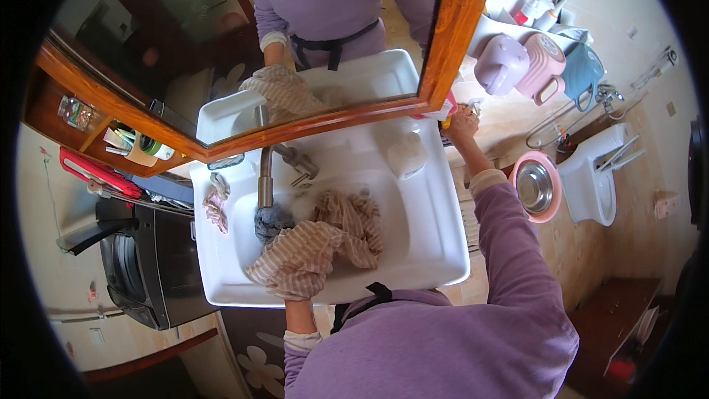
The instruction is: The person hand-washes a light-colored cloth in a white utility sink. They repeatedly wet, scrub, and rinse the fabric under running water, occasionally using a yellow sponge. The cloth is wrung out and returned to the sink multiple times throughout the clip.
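A beige-and-white striped cloth [302, 249] covers my left hand, with only the left wrist [299, 313] showing below it. Whether the fingers under it grip the cloth is hidden. The rest of the striped cloth [349, 227] lies bunched in the white washbasin [437, 244], against a dark grey wet cloth [271, 223]. Past the basin's right back corner reaches my right hand [464, 123], beside a small yellow object [446, 122] and a pink-and-white item [446, 106] partly behind the mirror frame. What its fingers hold is unclear.
A curved metal faucet [266, 177] stands over the basin. The wood-framed mirror [316, 126] overhangs its back. A whitish block [408, 155] and a small pinkish cloth [215, 210] rest on the rim. Cups [540, 66] hang at right; a dark washing machine [171, 266] stands left.
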Demonstrator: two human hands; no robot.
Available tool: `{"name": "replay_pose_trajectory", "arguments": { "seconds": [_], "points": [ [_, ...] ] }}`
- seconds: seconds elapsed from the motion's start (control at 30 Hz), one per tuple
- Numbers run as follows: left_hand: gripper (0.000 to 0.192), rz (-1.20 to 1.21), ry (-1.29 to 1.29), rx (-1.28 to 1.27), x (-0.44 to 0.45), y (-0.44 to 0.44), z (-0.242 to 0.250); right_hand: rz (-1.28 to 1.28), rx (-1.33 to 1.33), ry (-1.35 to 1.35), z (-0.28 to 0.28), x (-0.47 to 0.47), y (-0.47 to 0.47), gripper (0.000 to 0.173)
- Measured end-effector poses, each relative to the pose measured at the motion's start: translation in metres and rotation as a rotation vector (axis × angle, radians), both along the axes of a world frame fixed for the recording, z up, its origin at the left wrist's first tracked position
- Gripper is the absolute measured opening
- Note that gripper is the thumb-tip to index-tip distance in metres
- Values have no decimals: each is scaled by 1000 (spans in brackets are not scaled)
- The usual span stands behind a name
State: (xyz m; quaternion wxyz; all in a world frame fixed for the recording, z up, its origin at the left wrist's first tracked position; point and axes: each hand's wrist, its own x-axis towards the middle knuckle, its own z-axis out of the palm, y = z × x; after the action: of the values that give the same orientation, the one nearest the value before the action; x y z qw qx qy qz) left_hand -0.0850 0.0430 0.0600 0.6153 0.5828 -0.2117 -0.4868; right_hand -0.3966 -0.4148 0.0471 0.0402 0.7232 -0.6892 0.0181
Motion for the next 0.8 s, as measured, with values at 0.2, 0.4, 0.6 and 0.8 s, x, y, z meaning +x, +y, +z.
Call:
{"name": "replay_pose_trajectory", "arguments": {
  "seconds": [0.2, 0.4, 0.6, 0.8],
  "points": [
    [30, 27, 6, -2, -6, -1, -2, 102, 15, 26, -4, 1, -4, 77],
    [31, 57, -7, -9, -8, 5, -2, 262, -48, -63, -22, -1, -11, 45],
    [32, 92, -8, -14, -10, 15, -2, 404, -155, -125, -3, -4, 6, 20],
    [34, 103, -16, -26, -10, 14, -3, 517, -264, -60, 14, -17, 19, 25]
  ]
}}
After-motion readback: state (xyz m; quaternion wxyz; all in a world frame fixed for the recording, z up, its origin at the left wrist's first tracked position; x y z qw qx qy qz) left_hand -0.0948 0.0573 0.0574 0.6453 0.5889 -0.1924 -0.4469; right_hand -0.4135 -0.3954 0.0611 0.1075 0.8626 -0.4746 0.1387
